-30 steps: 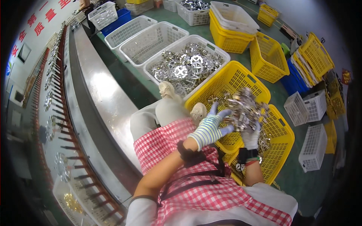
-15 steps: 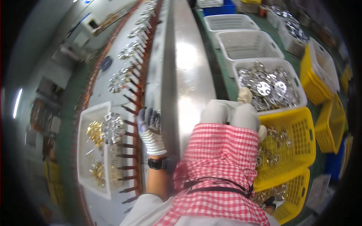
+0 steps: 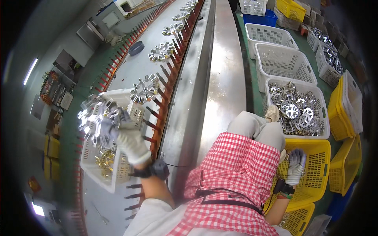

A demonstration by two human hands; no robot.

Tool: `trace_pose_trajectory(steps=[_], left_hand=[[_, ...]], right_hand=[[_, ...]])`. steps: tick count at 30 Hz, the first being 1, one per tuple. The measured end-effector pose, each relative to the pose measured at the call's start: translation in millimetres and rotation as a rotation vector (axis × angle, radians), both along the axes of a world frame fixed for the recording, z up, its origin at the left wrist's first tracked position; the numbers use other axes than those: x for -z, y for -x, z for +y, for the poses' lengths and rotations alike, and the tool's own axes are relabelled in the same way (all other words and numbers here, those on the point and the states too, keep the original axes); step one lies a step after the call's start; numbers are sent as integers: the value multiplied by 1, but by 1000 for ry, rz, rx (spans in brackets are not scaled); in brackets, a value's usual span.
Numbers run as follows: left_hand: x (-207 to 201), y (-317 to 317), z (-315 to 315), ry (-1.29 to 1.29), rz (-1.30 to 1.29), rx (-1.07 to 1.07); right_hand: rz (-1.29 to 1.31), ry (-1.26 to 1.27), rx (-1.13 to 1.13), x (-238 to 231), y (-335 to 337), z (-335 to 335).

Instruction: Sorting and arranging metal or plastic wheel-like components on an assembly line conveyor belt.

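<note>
My left hand, in a pale work glove with a dark strap at the wrist, reaches over the white crate on the left. Its blurred fingers close on a shiny silver gear-shaped metal part, raised above the crate. Gold-coloured metal parts lie in that white crate. Just beyond the hand, another silver gear-shaped part sits at the row of dark upright pegs. My right hand, gloved too, hovers over a yellow basket at my right side, fingers extended and nothing visible in them.
More silver parts line the pegged red rail. A bare metal ledge runs beside it. On the right stand a white basket heaped with silver parts, white baskets behind, and stacked yellow baskets.
My left hand has moved left and forward from the rail and now holds a silver part. My right hand has risen from the nearer yellow basket to the one ahead. The view has shifted.
</note>
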State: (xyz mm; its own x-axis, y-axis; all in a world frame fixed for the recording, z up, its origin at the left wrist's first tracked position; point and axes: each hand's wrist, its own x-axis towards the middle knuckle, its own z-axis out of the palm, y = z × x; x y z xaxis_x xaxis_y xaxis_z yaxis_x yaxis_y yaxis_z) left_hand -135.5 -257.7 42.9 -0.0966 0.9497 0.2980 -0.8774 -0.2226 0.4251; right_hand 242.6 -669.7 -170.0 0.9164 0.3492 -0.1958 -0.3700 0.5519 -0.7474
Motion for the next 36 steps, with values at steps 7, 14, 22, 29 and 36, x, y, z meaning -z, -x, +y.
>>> trace_pose_trajectory(steps=[7,14,22,29,36], left_hand=[[12,-34,19,295,319,-187],[-62,-38,-18,-527,652,-308],[-19,-156,-110,-411,1211,1298],[19,-168,-93,-193,906,1039],[51,-73,13,459,362,83]], right_hand=[[-235,-88,-254,-75,34,70],[-290,-52,-414,-112,60,111],[-242,-184,-600,-157,107,161],[151,-21,-272,-97,65,57],[369,178,582,39,43,-146]])
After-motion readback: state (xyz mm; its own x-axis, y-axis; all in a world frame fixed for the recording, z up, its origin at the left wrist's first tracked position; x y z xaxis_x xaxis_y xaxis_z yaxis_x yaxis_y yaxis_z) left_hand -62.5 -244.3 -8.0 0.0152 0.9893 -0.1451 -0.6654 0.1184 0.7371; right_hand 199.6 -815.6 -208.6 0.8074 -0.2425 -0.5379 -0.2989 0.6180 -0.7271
